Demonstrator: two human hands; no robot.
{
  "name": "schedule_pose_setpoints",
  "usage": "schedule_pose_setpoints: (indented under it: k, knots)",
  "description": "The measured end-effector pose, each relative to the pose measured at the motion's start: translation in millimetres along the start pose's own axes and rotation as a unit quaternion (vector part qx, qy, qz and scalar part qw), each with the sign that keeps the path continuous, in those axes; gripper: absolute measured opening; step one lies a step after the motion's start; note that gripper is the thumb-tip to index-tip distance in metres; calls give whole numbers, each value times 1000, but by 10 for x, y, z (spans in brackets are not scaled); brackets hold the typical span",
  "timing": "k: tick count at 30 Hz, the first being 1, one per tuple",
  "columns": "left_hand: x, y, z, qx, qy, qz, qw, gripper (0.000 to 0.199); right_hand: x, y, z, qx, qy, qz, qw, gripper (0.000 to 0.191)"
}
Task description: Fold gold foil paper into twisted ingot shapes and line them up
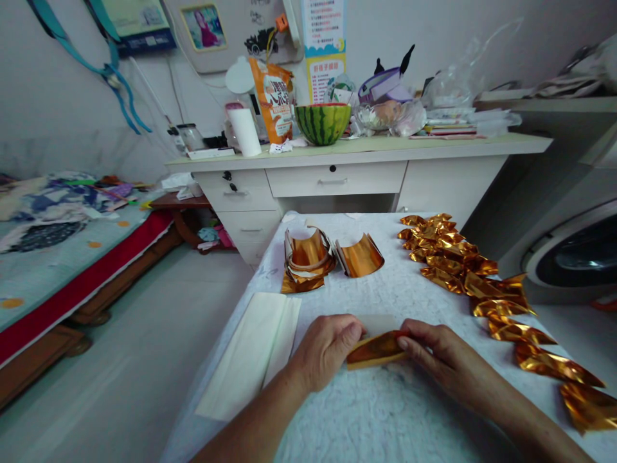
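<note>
Low over the cloth-covered table (pixel 366 418), my left hand (pixel 325 350) and my right hand (pixel 434 350) grip opposite ends of a gold foil paper sheet (pixel 378 350). The sheet is partly curled, with its lighter edge toward me. Both hands are closed, thumbs on top. A pale translucent sheet (pixel 378 323) shows just behind the foil. Left of my left hand lie folded cream paper sheets (pixel 250 350). Beyond them sits a stack of curled gold foil papers (pixel 308 254), with another curled foil piece (pixel 361 255) beside it.
Several folded gold foil pieces (pixel 443 257) run in a row along the table's right side. Behind stands a white desk (pixel 337 180) bearing a cut watermelon (pixel 322 124) and an orange snack bag (pixel 274 103). A bed (pixel 87 257) is at left, a washing machine (pixel 573 244) at right.
</note>
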State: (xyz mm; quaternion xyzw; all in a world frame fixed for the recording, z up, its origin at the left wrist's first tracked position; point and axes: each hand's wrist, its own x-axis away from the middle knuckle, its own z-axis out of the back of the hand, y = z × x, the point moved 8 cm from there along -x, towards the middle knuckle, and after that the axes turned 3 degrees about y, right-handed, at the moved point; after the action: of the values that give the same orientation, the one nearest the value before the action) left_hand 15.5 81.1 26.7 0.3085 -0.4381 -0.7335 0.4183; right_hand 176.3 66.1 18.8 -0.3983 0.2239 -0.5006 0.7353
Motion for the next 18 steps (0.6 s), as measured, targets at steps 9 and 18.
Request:
schedule_pose_setpoints:
  k: [9,18]
  knots:
    - [-21,-182,-28,-101,22,108,989,13,-60,88,-3,36,58,-43,997,22]
    - [-16,-254,13,-176,69,117,975,4,-96,233,37,107,142,-87,980,11]
